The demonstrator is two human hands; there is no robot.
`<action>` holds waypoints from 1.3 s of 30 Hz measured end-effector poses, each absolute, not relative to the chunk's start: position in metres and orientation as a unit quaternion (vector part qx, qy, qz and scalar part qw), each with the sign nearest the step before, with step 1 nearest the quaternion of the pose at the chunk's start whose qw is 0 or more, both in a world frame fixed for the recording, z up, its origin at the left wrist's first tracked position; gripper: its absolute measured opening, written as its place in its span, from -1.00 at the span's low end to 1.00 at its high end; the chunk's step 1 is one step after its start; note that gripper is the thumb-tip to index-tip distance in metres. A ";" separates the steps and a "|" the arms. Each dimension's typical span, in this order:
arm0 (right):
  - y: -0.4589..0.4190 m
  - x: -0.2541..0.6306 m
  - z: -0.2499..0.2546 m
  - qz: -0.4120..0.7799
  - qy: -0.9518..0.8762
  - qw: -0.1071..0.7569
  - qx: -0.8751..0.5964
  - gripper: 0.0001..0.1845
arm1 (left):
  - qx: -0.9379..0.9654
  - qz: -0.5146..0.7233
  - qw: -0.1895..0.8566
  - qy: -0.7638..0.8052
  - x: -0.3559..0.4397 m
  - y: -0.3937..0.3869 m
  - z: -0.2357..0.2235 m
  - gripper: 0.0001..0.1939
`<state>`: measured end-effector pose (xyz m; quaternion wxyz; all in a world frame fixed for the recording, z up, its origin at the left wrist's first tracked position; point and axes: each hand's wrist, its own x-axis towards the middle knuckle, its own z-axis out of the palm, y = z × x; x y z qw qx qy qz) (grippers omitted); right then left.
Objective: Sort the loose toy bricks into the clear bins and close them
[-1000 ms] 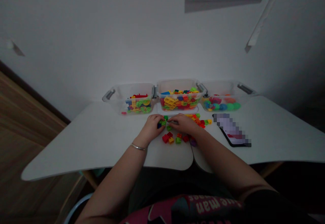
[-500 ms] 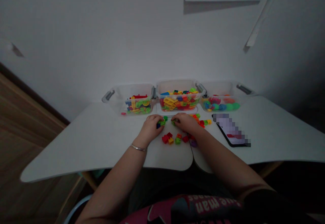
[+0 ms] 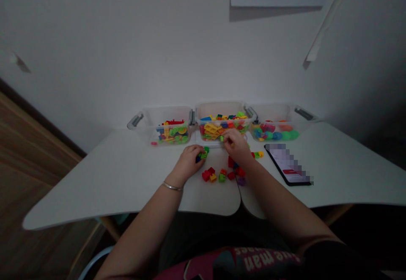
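My left hand (image 3: 189,161) rests on the white table, its fingers closed round a small cluster of green and blue toy bricks (image 3: 204,153). To its right, my right hand (image 3: 237,146) is raised in front of the middle bin and pinches a small light green brick (image 3: 221,138). Loose bricks lie between my forearms: a red brick (image 3: 206,175), a yellow brick (image 3: 213,178), a green brick (image 3: 222,178) and a purple piece (image 3: 241,181). More red and blue bricks are partly hidden under my right wrist.
Three clear plastic bins stand along the wall: the left bin (image 3: 152,115) and middle bin (image 3: 218,107) with mixed bricks, the right bin (image 3: 269,110) with round coloured pieces. A phone (image 3: 287,163) lies on the white table (image 3: 127,178) at right. A seam splits the table's front edge.
My right hand has picked up the light green brick from beside my left hand and carried it up and away, toward the middle bin. My left hand has stayed in place with its bricks.
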<state>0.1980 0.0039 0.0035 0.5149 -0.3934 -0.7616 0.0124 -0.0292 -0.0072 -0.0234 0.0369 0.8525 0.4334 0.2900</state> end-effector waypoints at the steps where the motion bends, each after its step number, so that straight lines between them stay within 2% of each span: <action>1: 0.004 0.201 0.006 -0.011 -0.746 0.541 -0.388 -0.82 | 0.853 0.290 0.039 0.432 -0.029 -0.007 -0.024 -0.74; 5: 0.008 0.213 0.015 -0.085 -0.670 0.608 -0.418 -0.80 | 0.853 0.288 0.048 0.433 -0.030 -0.006 -0.025 -0.75; 8: 0.015 0.220 0.020 -0.112 -0.651 0.605 -0.445 -0.77 | 0.850 0.288 0.058 0.438 -0.029 -0.006 -0.025 -0.75; 15: 0.024 0.221 0.017 -0.115 -0.688 0.561 -0.446 -0.60 | 0.847 0.287 0.070 0.441 -0.028 -0.007 -0.022 -0.75; 23: 0.022 0.217 0.028 -0.145 -0.694 0.517 -0.480 -0.57 | 0.849 0.284 0.066 0.442 -0.028 -0.007 -0.022 -0.76; 29: 0.021 0.212 0.035 -0.170 -0.718 0.411 -0.535 -0.58 | 0.849 0.289 0.064 0.438 -0.029 -0.007 -0.022 -0.76; 34: 0.024 0.209 0.036 -0.175 -0.732 0.339 -0.565 -0.42 | 0.849 0.286 0.063 0.439 -0.029 -0.007 -0.023 -0.75; 39: 0.023 0.208 0.036 -0.173 -0.734 0.339 -0.562 -0.43 | 0.851 0.275 0.061 0.443 -0.029 -0.007 -0.023 -0.75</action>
